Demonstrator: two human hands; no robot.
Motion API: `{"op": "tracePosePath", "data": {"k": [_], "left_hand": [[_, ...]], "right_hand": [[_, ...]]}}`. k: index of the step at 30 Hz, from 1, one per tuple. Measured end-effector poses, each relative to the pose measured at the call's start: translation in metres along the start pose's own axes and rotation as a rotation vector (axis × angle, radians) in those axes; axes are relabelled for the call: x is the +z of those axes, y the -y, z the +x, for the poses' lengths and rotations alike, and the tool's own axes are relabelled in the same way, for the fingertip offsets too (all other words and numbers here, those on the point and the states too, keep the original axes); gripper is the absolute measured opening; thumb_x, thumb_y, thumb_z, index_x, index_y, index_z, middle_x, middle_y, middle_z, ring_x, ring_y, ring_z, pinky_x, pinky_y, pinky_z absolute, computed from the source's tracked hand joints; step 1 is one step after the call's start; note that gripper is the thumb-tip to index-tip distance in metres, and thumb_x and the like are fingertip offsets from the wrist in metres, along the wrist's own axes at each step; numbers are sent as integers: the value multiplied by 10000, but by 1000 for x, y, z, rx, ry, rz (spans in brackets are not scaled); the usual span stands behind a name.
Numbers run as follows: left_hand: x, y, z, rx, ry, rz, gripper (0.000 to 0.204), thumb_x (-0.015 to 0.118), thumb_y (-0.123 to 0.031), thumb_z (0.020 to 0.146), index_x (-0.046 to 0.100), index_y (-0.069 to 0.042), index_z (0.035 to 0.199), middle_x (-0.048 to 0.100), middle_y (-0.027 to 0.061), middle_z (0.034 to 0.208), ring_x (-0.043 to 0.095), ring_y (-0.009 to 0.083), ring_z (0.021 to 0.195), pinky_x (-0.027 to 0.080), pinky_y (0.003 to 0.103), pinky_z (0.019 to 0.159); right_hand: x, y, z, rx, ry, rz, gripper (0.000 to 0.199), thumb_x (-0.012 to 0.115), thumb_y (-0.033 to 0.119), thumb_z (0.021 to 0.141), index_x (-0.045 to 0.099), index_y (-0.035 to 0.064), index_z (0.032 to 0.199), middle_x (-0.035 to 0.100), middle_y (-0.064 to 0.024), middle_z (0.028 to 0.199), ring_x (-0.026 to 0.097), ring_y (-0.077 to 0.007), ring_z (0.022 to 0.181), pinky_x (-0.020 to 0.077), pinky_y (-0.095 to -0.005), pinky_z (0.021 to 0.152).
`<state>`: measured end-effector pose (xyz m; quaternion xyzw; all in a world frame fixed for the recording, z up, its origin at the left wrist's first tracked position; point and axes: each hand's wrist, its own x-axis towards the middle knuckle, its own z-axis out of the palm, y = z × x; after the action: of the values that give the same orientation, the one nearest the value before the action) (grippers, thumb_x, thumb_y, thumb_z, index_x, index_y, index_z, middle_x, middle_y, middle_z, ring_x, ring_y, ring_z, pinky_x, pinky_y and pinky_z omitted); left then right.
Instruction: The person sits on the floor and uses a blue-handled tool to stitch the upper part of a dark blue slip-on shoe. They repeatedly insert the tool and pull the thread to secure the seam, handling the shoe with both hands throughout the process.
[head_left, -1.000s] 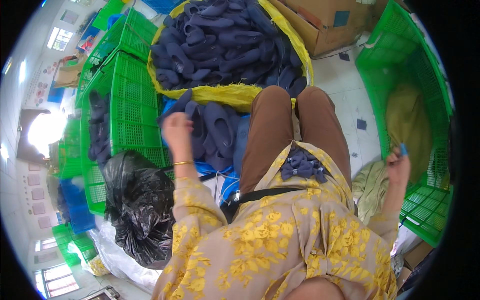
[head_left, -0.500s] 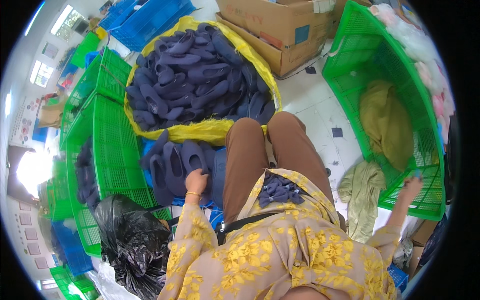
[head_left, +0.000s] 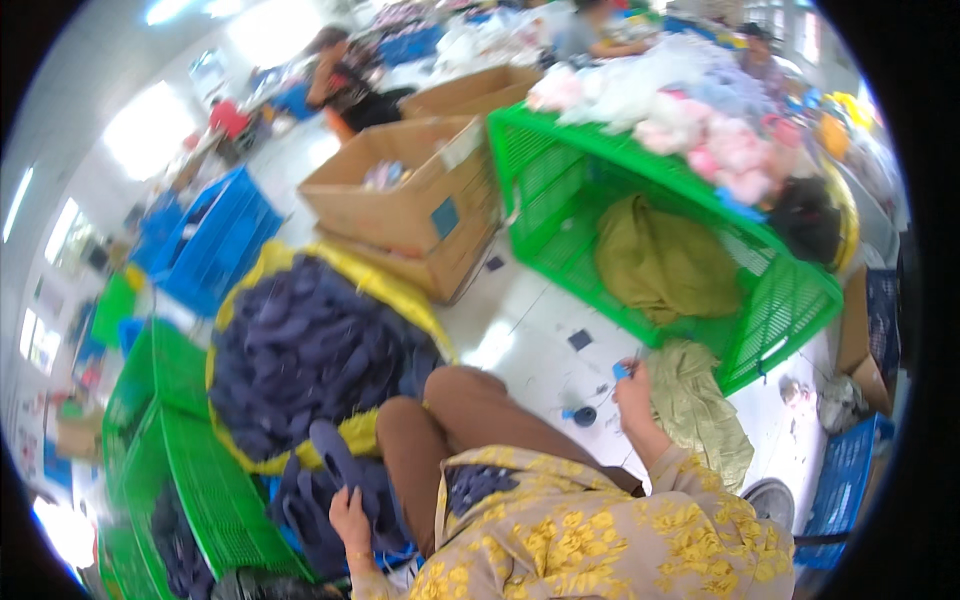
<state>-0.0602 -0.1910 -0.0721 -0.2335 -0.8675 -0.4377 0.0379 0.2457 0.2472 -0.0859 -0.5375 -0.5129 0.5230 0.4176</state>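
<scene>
A big green basket [head_left: 540, 165] stands to the right. A yellow bag [head_left: 358, 432] full of dark blue shoes [head_left: 300, 350] sits to the left. One long blue shoe [head_left: 336, 455] sticks up from the left hand [head_left: 349, 514], which holds it. The right hand [head_left: 633, 395], well apart from that shoe, pinches a little blue thing [head_left: 621, 371].

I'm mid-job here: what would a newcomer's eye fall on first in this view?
Probably the yellow sack heaped with dark blue shoes, left of centre. Next, the large green crate on the right, with an olive cloth inside. Nearer, the left hand is at another shoe below the sack, while the right hand holds something small and blue.
</scene>
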Motion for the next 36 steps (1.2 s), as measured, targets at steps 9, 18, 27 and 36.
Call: {"op": "tracePosePath", "data": {"k": [9,18,27,36], "left_hand": [[11,-48,17,63,-89,-151,92,626,-16,884,579,41,830,533,81,739,515,168,695,432,294,667],[-3,-104,19,182,-76,-24,145,613,-3,889,524,45,786,407,78,687,414,180,645,360,325,598],[-4,-153,10,546,104,110,126,700,-4,768,672,-25,889,482,103,722,501,277,690,418,356,633],[21,-156,27,738,284,343,245,624,-13,757,673,-105,979,600,95,976,545,329,919,461,405,830]], "right_hand": [[-13,11,0,-11,-119,77,122,593,76,877,551,53,989,524,-38,770,467,-134,669,404,-309,601],[-13,43,-11,46,-104,69,132,598,62,871,546,55,992,527,-40,756,467,-133,665,409,-313,595],[-7,42,-13,-48,-80,34,141,618,79,862,548,58,982,521,-40,741,463,-142,650,406,-318,591],[-8,32,-18,-47,-15,28,128,598,78,872,555,68,992,542,-35,776,482,-122,669,401,-287,568]]}}
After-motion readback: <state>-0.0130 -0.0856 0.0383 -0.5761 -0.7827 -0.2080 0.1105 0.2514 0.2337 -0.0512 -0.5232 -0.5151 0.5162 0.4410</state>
